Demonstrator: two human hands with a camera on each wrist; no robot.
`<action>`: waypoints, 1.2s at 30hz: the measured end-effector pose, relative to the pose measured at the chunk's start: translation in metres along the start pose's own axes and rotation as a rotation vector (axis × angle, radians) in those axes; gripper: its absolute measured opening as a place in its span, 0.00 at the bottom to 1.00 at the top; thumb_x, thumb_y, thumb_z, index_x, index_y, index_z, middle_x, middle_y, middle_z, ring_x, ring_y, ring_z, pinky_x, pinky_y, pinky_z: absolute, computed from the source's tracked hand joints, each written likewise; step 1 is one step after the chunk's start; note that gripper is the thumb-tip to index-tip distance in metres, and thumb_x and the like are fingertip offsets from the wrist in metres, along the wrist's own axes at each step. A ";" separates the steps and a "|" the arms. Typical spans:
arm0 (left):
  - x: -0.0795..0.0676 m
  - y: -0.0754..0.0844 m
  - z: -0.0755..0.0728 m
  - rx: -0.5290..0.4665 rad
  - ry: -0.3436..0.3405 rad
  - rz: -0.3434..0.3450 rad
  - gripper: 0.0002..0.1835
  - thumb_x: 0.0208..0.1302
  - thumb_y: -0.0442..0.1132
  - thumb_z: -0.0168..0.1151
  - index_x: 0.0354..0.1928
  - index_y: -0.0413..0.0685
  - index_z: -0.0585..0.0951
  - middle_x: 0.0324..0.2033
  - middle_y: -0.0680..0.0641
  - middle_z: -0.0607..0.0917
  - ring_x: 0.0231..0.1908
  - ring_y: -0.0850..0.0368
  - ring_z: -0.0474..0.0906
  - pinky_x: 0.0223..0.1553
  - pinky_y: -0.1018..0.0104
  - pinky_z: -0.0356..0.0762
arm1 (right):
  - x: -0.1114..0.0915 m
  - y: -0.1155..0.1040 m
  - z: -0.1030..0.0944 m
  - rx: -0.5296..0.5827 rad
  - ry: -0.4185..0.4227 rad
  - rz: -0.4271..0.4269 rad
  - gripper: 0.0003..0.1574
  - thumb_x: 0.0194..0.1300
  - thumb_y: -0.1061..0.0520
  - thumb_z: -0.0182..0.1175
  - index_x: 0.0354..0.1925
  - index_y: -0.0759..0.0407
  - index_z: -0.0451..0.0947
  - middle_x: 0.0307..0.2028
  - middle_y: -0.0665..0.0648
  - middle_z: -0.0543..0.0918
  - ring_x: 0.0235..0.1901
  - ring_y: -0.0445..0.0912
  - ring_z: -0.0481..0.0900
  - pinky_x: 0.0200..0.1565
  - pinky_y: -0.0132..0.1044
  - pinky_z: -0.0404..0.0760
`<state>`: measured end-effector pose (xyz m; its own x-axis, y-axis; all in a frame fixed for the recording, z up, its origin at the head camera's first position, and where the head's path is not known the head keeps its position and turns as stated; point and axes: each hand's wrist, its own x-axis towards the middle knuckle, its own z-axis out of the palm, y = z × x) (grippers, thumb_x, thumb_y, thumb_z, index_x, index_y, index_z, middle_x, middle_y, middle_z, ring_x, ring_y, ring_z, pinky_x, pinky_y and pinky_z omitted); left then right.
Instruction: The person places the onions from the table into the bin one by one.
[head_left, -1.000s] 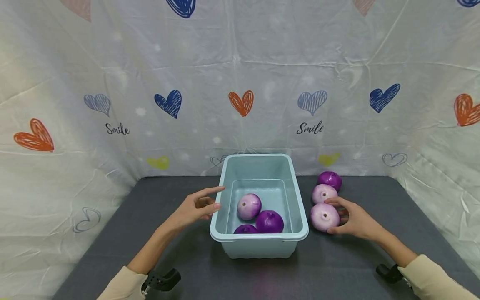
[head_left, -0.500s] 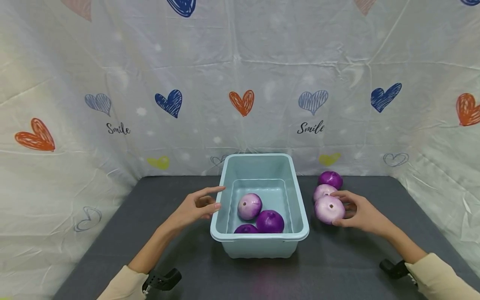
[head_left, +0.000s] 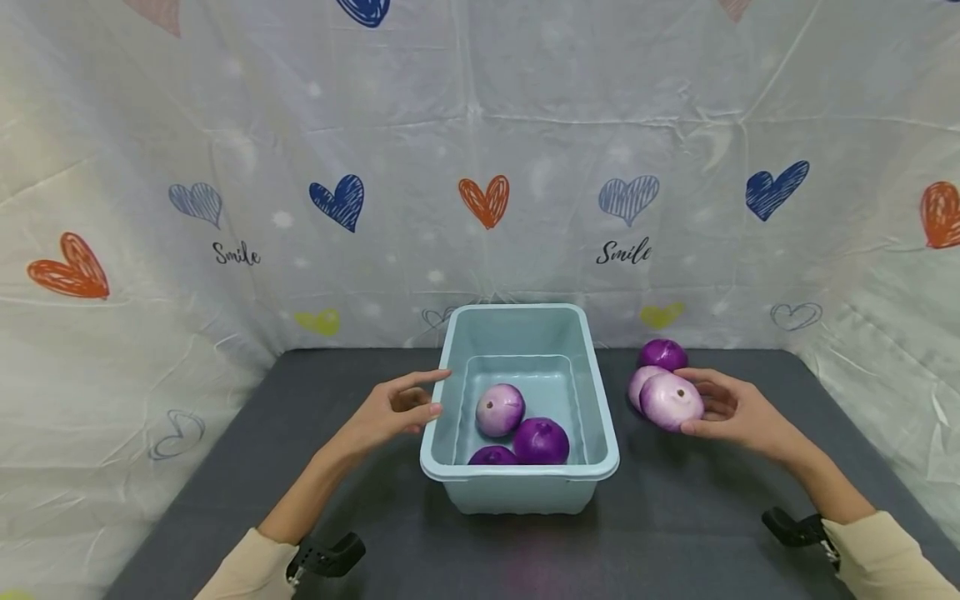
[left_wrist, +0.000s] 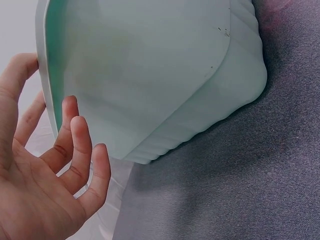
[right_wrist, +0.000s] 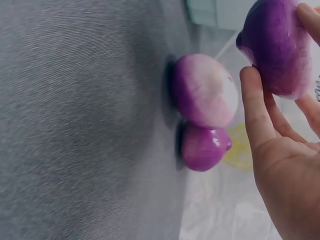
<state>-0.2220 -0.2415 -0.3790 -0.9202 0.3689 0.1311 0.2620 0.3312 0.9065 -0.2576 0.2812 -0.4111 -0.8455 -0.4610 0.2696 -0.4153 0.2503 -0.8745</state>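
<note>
A purple-and-white onion (head_left: 672,402) is pinched between the fingers and thumb of my right hand (head_left: 735,408); in the right wrist view this onion (right_wrist: 280,50) is lifted off the table. Just behind it are a pale onion (head_left: 643,387), partly hidden, and a darker purple onion (head_left: 663,355). My left hand (head_left: 397,408) touches the left rim of a light blue plastic tub (head_left: 519,492) with its index finger and thumb, the other fingers loosely bent. Inside the tub lie a pale onion (head_left: 500,410) and two dark purple onions, one (head_left: 542,442) whole, one (head_left: 492,456) partly behind the front rim.
The dark grey cloth-covered table (head_left: 360,533) ends against a white curtain (head_left: 405,125) printed with hearts and "Smile". The tub's raised walls stand between the two hands.
My right hand has picked up the nearest onion from the row and moved it up and to the right. The left hand has stayed at the tub's rim.
</note>
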 end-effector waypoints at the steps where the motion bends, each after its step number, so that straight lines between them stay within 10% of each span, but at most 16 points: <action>1: 0.000 0.000 0.000 0.000 -0.002 0.002 0.28 0.72 0.41 0.65 0.73 0.52 0.73 0.37 0.42 0.83 0.34 0.42 0.79 0.44 0.43 0.80 | 0.001 0.000 -0.001 0.007 -0.001 0.010 0.43 0.60 0.68 0.73 0.70 0.67 0.67 0.61 0.69 0.73 0.53 0.44 0.81 0.48 0.37 0.82; 36: 0.001 -0.001 -0.003 0.003 -0.006 0.004 0.29 0.70 0.43 0.68 0.71 0.53 0.75 0.39 0.41 0.83 0.36 0.42 0.81 0.43 0.44 0.80 | 0.045 -0.047 0.003 0.050 -0.028 0.052 0.44 0.63 0.64 0.72 0.73 0.62 0.66 0.66 0.65 0.71 0.61 0.50 0.75 0.54 0.36 0.78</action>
<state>-0.2244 -0.2439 -0.3781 -0.9172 0.3759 0.1321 0.2665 0.3324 0.9047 -0.2750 0.2459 -0.3595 -0.8556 -0.4720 0.2125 -0.3532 0.2322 -0.9063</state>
